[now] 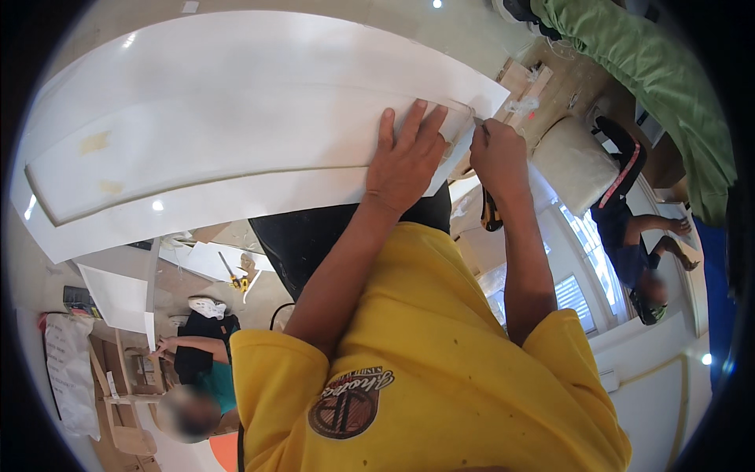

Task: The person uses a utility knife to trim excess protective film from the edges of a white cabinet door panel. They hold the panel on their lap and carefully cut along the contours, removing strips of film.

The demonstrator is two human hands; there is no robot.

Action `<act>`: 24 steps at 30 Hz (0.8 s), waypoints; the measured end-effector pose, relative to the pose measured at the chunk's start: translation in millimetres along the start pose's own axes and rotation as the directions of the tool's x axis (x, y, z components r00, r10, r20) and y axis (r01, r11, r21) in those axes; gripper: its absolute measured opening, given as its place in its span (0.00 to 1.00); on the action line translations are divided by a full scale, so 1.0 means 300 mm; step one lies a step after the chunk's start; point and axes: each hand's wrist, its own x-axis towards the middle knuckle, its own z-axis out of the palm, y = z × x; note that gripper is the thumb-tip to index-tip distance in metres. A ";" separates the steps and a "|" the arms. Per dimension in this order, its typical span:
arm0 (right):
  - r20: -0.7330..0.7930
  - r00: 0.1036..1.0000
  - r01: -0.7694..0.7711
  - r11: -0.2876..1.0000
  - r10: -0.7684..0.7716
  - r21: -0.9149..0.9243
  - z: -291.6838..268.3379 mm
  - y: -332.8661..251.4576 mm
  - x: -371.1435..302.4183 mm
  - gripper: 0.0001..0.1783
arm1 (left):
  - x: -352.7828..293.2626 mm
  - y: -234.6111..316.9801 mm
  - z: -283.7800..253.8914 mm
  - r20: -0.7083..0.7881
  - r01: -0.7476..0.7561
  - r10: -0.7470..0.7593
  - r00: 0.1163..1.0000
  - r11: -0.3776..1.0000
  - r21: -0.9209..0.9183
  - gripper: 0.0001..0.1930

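A long white panel (236, 86) with a grooved, frame-like outline stretches in front of me, from the far left to just right of centre. My left hand (406, 161) lies on its right part, palm down with fingers stretched out. My right hand (501, 157) is closed round a utility knife (491, 214), whose black-and-yellow handle end shows below the fist. The blade tip points at the groove's far right corner; whether it touches the panel I cannot tell. Two pale yellowish patches (94, 142) mark the panel's left part.
On the floor at left lie a yellow-and-black tool (235, 271) and white board pieces (200, 259). A person in a teal top (224, 389) works at lower left; another person (625, 236) is at right. Green trousers (645, 71) of someone stand close at upper right.
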 end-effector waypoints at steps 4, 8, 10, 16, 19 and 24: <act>-0.037 0.999 0.023 0.999 -0.021 0.040 0.022 -0.014 0.010 0.13 | -0.005 -0.007 0.000 -0.007 -0.002 0.002 1.000 1.000 -0.011 0.05; -0.022 1.000 0.001 0.995 0.001 0.097 0.011 -0.006 -0.011 0.12 | -0.001 -0.003 0.012 0.003 0.003 -0.003 1.000 1.000 -0.007 0.05; -0.046 0.999 -0.010 0.996 0.014 0.091 0.025 -0.009 -0.042 0.12 | -0.010 -0.004 0.003 0.009 0.008 -0.008 1.000 1.000 -0.013 0.06; -0.052 0.999 -0.002 0.999 0.004 0.047 0.023 -0.023 -0.044 0.12 | -0.008 -0.011 0.001 0.012 -0.001 0.001 1.000 1.000 -0.024 0.06; -0.049 0.999 0.009 0.999 -0.007 0.039 0.037 -0.007 -0.044 0.12 | -0.008 -0.009 0.001 -0.006 0.009 -0.009 1.000 0.999 -0.043 0.06; -0.022 0.998 -0.058 0.986 0.062 0.158 0.075 0.001 -0.034 0.12 | -0.010 -0.009 0.005 -0.002 0.009 -0.009 1.000 0.998 -0.061 0.06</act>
